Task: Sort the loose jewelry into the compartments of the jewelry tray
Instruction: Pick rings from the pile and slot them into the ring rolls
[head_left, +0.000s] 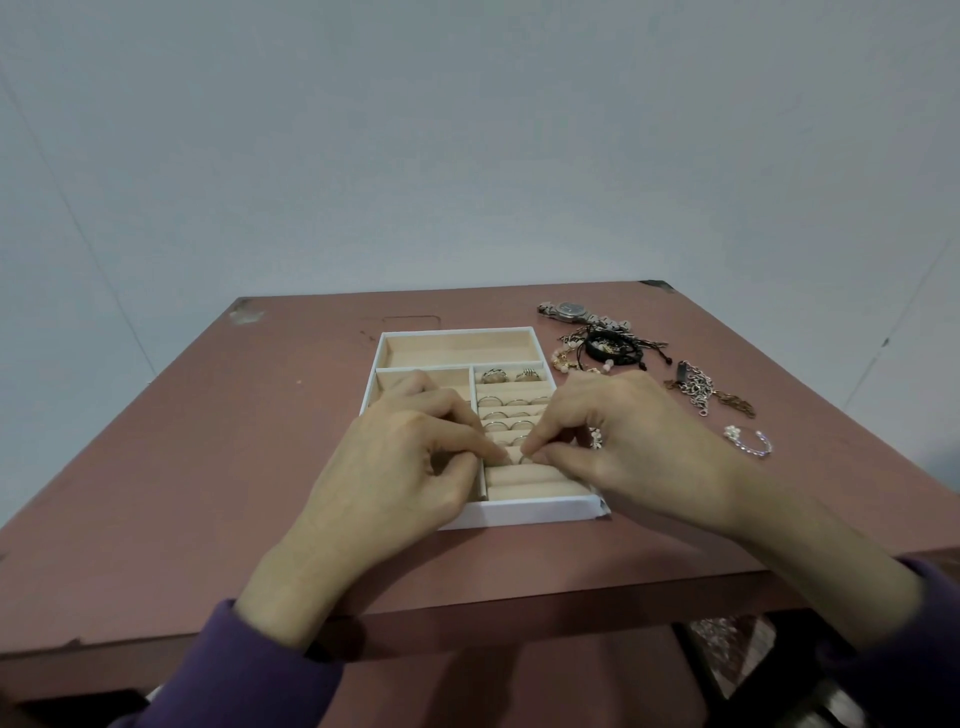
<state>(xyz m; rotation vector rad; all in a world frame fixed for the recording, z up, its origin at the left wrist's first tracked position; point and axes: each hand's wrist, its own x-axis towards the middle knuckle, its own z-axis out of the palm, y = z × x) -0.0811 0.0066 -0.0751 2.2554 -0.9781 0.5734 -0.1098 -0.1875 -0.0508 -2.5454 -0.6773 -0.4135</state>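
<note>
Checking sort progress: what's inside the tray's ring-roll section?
Rings stand in its far slots; the two nearest rolls are bare. The right hand pinches a ring at a middle slot; it and the left hand hide parts of the middle rows.

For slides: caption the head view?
Right hand pinches a ring over the jewelry tray, left hand alongside; bracelets lie loose beside.

Matt velvety tray (540, 506), metal rings (506, 402)
</note>
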